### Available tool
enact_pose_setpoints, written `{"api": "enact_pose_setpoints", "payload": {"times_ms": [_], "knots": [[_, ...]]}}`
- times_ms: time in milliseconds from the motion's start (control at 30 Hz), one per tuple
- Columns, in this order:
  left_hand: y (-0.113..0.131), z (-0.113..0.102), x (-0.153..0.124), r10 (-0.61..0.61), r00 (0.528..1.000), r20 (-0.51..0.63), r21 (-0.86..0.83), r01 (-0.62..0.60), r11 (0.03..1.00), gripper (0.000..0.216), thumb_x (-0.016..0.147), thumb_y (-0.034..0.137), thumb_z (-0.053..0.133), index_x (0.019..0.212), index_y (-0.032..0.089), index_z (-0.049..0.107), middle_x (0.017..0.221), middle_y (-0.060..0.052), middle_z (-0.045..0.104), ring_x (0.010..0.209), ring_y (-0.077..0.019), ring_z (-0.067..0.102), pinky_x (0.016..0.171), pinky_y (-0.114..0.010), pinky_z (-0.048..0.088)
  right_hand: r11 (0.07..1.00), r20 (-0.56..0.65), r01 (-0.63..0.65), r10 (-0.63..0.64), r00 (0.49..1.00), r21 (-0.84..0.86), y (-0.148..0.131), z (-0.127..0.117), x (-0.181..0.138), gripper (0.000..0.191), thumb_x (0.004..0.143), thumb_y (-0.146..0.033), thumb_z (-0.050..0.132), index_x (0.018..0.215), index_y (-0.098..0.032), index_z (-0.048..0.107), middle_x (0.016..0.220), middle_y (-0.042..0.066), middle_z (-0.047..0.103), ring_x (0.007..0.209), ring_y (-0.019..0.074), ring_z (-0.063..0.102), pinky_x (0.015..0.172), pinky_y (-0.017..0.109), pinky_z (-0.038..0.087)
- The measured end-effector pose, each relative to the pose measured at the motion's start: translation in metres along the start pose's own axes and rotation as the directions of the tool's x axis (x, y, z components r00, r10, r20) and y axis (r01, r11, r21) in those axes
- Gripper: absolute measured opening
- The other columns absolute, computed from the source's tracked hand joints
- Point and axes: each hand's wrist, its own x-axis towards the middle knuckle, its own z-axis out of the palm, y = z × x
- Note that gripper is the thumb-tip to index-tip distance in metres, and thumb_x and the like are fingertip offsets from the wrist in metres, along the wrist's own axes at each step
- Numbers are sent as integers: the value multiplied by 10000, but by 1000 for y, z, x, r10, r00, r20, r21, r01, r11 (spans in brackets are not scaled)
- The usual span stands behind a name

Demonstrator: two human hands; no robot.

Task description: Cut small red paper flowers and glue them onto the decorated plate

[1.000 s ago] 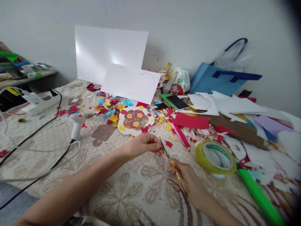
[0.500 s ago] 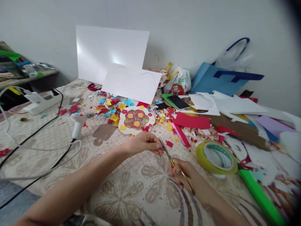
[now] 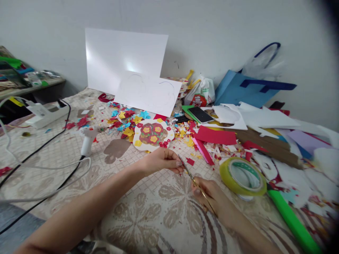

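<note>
My right hand (image 3: 208,195) is wrapped around the handles of a pair of gold-handled scissors (image 3: 189,171). Their blades point up and left, toward the fingertips of my left hand (image 3: 165,161). Thumb and fingers of that left hand are pinched together beside the blades; whatever sits between them is too small to make out. Just beyond it lies a white scallop-edged piece (image 3: 142,143) decorated with yellow and red paper flowers. A small red paper scrap (image 3: 190,161) rests on the tablecloth near the scissor tips.
Right of my hands are a roll of clear yellowish tape (image 3: 224,176), a green-handled tool (image 3: 291,218) and piled paper offcuts. Red paper (image 3: 215,135) and a phone (image 3: 200,114) lie behind. At left stand a white glue gun (image 3: 87,141), cables and a power strip (image 3: 50,116).
The scissors have turned slightly in my right hand, and their handles and blades look closer together. My left hand has stayed almost where it was.
</note>
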Motion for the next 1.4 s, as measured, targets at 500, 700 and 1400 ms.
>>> {"api": "enact_pose_setpoints", "payload": {"times_ms": [500,700,1400], "knots": [[3,0,-1,-13,1000,1,23,13,1000,196,710,279,718,759,104,646,761,-49,705,697,-111,658,715,-246,513,952,142,-90,50,989,293,3,-2,-2,518,842,-680,298,692,-196,407,564,-49,357,492,97,312,463,215,298],[4,0,-1,-7,1000,-3,26,7,1000,215,710,288,718,775,96,646,788,-64,707,705,-116,659,719,-250,512,952,153,-110,68,986,285,-6,-9,-2,577,772,-757,313,686,-193,399,588,-48,347,519,96,311,478,219,322],[-2,-2,1,-55,998,16,-15,55,998,184,688,280,732,750,117,675,762,-42,718,694,-107,662,718,-234,514,996,113,21,-10,994,-92,2,-25,0,391,872,-498,449,636,-189,404,544,-33,403,494,104,365,432,208,253]]}}
